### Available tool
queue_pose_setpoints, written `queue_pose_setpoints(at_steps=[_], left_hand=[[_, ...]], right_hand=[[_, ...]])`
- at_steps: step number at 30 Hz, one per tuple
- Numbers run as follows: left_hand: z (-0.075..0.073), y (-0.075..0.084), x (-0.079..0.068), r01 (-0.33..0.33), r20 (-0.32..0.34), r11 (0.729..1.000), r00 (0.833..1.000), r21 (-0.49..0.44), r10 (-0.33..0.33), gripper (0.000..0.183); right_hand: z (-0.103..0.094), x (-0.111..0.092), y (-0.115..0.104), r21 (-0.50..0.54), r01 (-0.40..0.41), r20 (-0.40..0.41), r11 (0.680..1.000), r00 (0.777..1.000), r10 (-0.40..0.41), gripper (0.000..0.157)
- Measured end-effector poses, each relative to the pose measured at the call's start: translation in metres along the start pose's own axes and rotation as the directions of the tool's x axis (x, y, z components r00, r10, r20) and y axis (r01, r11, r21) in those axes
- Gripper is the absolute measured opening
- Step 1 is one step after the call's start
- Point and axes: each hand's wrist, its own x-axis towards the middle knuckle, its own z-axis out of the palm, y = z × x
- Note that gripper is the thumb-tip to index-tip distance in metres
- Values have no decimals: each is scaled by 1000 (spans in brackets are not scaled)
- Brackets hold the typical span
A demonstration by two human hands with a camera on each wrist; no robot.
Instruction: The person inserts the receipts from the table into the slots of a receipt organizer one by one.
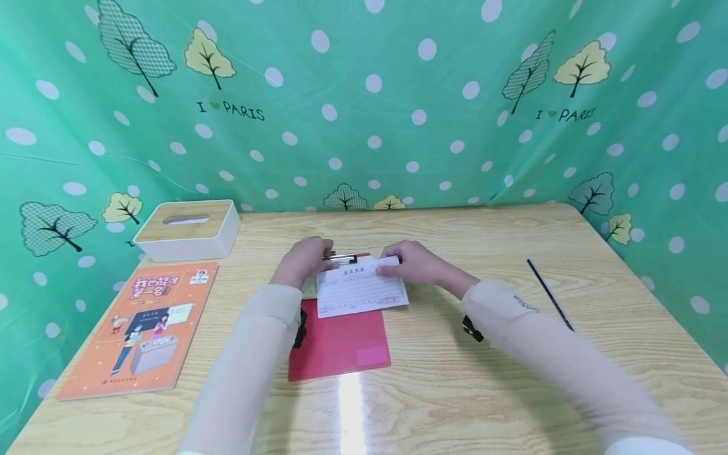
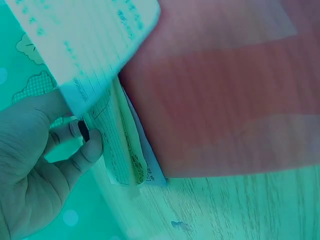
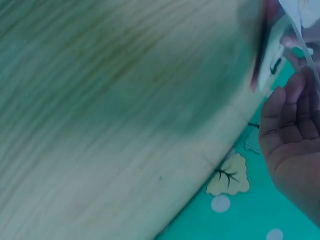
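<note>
A red folder (image 1: 341,347) lies on the table with a metal clip (image 1: 341,256) at its far edge. My left hand (image 1: 307,258) is at that clip, thumb and fingers closed about its black end (image 2: 84,131). With my right hand (image 1: 412,260) I pinch a white printed sheet (image 1: 361,291) at its far right corner; the sheet lifts over the upper part of the folder. Beneath it, a stack of printed papers (image 2: 116,145) shows its edges in the left wrist view. In the right wrist view the right hand's fingers (image 3: 280,107) curl beside the sheet.
On the left lie an orange book (image 1: 142,328) and, behind it, a white tissue box with a wooden lid (image 1: 188,230). A thin dark stick, like a pencil (image 1: 550,294), lies to the right. A green curtain (image 1: 364,126) hangs along the table's far edge.
</note>
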Motion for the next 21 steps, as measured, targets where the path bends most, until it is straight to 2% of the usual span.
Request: queue_pose_setpoints(at_steps=[4,13,21], left_hand=[[1,-1,1,4,5,1000,1000,-15,-4,27],[2,-1,2,7,7,1000,1000,-24,-7,25],[1,-3,1,-18,-1,999,1000,-34,18,26]], right_hand=[[9,8,0,-30,-11,2,999,1000,11,13],[25,22,-1,-27,-78,-64,997,995,76,16],[38,32,-9,-45,-172,-98,984,981,167,20]])
